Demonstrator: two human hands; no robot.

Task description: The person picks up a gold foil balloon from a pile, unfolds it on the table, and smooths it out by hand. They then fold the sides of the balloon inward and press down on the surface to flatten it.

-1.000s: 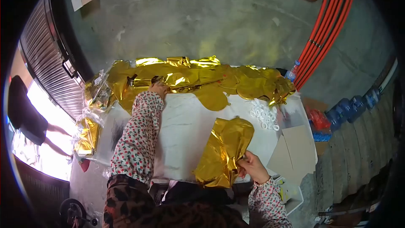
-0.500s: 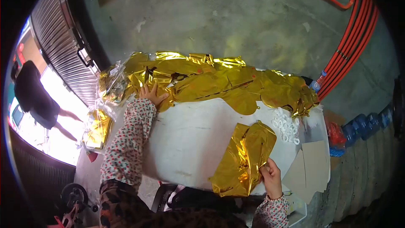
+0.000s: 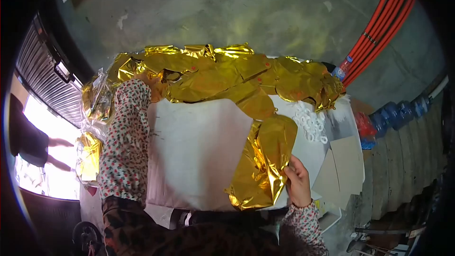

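My right hand (image 3: pixel 298 180) pinches the right edge of a flat gold foil balloon (image 3: pixel 268 154), which lies over the front of the white table (image 3: pixel 194 151). The foil is creased and shiny, with a rounded upper end. Across the table's far side spreads a long heap of gold foil balloons (image 3: pixel 208 85), overlapping one another. At the left part of this heap, my left hand (image 3: pixel 150 81) reaches in among the foil. Its fingers are mostly hidden by foil and blur. Several small white rings (image 3: pixel 310 123) lie to the right of the held balloon.
Clear plastic bags with gold foil (image 3: pixel 88 156) lie at the table's left. Cardboard pieces (image 3: pixel 339 170) rest at the right edge. A bottle (image 3: pixel 342 68) stands by red pipes (image 3: pixel 379 28). Blue water jugs (image 3: pixel 395 116) line the right. A person (image 3: pixel 28 135) stands outside the doorway.
My left hand has moved farther into the foil heap, its fingers now mostly covered. The right hand keeps hold of the balloon. The view has shifted, and the person outside appears farther left and lower.
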